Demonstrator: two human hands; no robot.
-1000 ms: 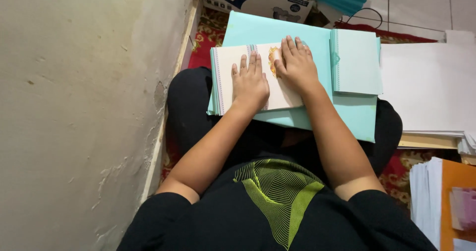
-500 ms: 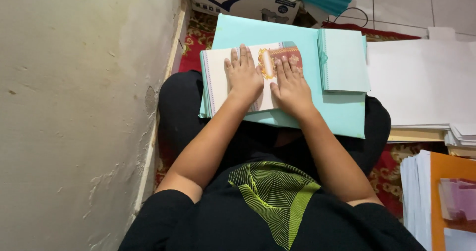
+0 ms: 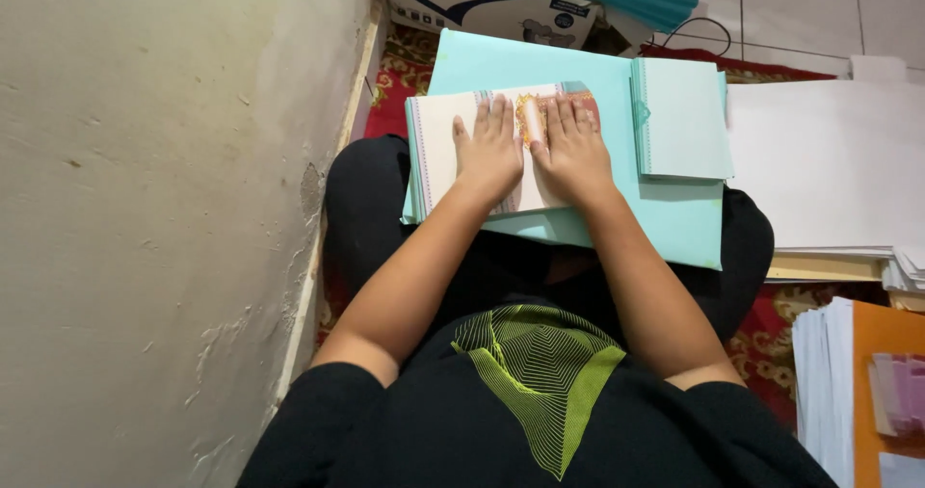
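Observation:
A cream printed sheet with a gold and red pattern lies on top of a stack of pale turquoise paper across my lap. My left hand lies flat on the middle of the sheet, fingers together and pointing away from me. Beside it, my right hand presses flat on the patterned right part. Neither hand grips anything. A smaller turquoise stack sits on the big one, to the right of my right hand.
A rough plaster wall rises close on the left. A printed cardboard box stands ahead. White sheets pile up on the right, with an orange folder and more white paper at lower right. Patterned red carpet covers the floor.
Both hands have slid left across the cream sheet and drawn closer together. The view has shifted slightly.

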